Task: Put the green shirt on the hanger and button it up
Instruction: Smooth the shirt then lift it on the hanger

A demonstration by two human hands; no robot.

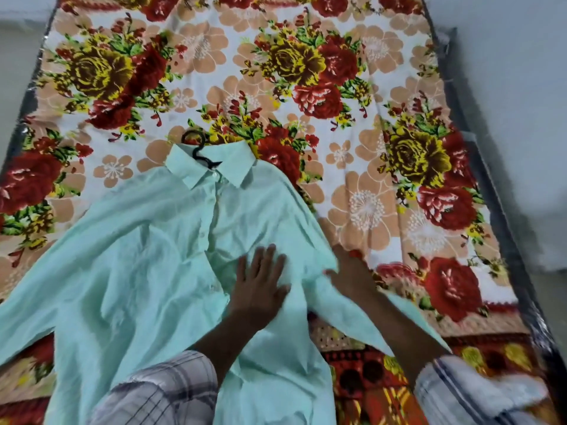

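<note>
The left hand (260,282) lies flat on the front of the green shirt (138,256), fingers straight and spread, pressing the cloth just right of the button placket (211,207) and gripping nothing. The right hand (352,276) sits at the shirt's right edge, where body and sleeve meet. It is blurred and a fold of fabric laps over its fingers, so whether it pinches the cloth or only rests there cannot be told. The shirt lies face up across the near half of the bed, its sleeves trailing off to both sides and its hem running out of view at the bottom. The collar (211,167) is folded down, and the upper placket looks closed. The black hanger (194,141) is inside the shirt, with only its hook and a bit of neck showing at the collar. Underneath is a floral sheet (306,72) with red, yellow and peach blooms on white, covering a mattress (487,179) whose dark edge shows on the right. A pale grey surface (521,87) surrounds the bed. Plaid sleeves (159,391) cover both forearms, and the left one hides part of the lower shirt.
</note>
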